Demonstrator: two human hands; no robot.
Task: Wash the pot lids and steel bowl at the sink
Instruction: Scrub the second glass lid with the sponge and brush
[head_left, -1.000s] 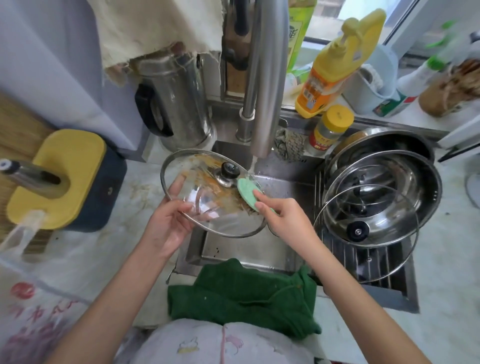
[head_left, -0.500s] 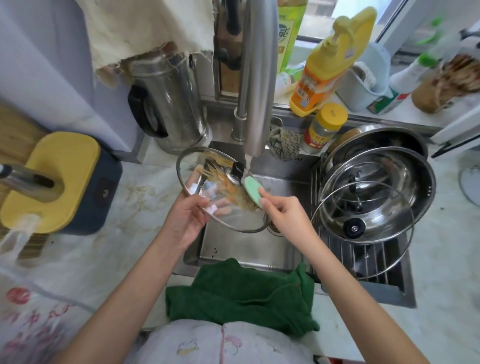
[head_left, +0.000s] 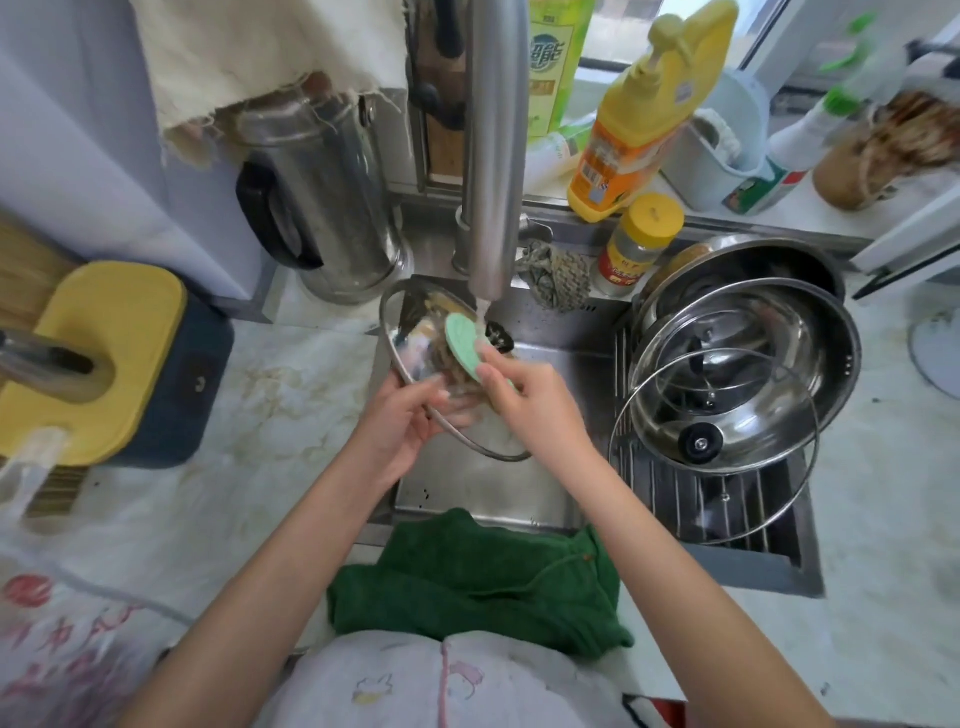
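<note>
So the person has the dirty glass lid (head_left: 410, 343) up over the sink (head_left: 493, 493), right under the faucet (head_left: 493, 156), with the water landing near its black knob (head_left: 498, 335). The lid is tipped steeply, so it reads as a narrow oval. Its long line runs from far-left by the spout down to near-right, straight out in front of both hands.

The left hand (head_left: 410, 421) is the holder. Its fingers curl round the lid's near rim from the left. The right hand (head_left: 530, 405) pinches a green sponge (head_left: 462, 345) and presses it on the lid's upper part beside the knob. Since it's already on the surface, any next scrub stroke probably runs along that slanted line while the left keeps the rim steady.

Compared to a second ago, the lid was lying much flatter, knob up, a wide oval with the orange gunk in plain view. Now it's swung up nearly on edge and pushed further back into the stream. The sponge has climbed from the right rim up to the knob.

The steel bowl (head_left: 748, 364) and the second lid (head_left: 698, 445) leaning over it haven't budged on the rack to the right.
</note>
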